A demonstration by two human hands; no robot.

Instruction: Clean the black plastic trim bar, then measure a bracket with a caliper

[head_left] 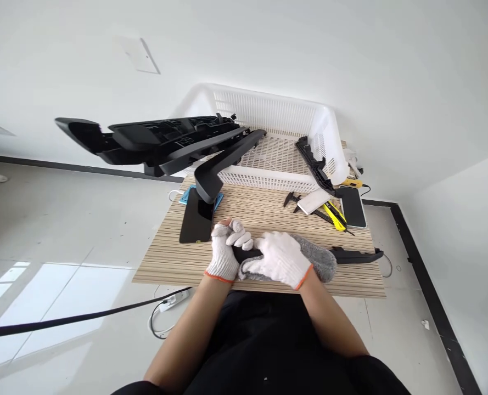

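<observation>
A long black plastic trim piece (357, 256) lies along the front of the wood-grain table (169, 252), its right end near the table's right edge. My left hand (227, 249), in a white knit glove with an orange cuff, is closed around the left end of the trim. Gloved the same way, my right hand (277, 257) grips a fluffy grey cloth (323, 260) against the middle of the piece. The cloth wraps partly around the trim and spreads out past my right wrist. Between my hands a short dark stretch of the trim shows.
A white plastic basket (276, 178) stands at the back, with several black trim pieces (223, 164) jutting out leftward and another part (313, 164) inside right. A phone (196, 219), calipers (292, 199), a white block (313, 201), a yellow utility knife (335, 215) and a dark-screened device (352, 206) lie about.
</observation>
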